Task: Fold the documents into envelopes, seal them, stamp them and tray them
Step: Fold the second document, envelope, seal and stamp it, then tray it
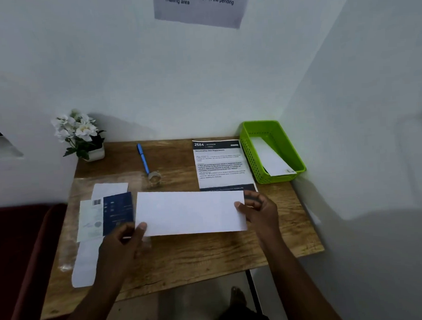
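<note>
Head view
Envelope: white, held level just above the wooden table, plain face up, likely for checking or stamping.
Left hand: pinching the lower left corner, thumb on top.
Right hand: clamped on the right end.
Printed document: beyond the right hand, unfolded.
Green tray: further right, holding one envelope already.
Stamp sheets: beside the left hand; detail blurred.

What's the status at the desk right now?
Left hand and right hand both gripping white envelope by its ends. Green tray holds one envelope already. Nothing blocking.
</note>
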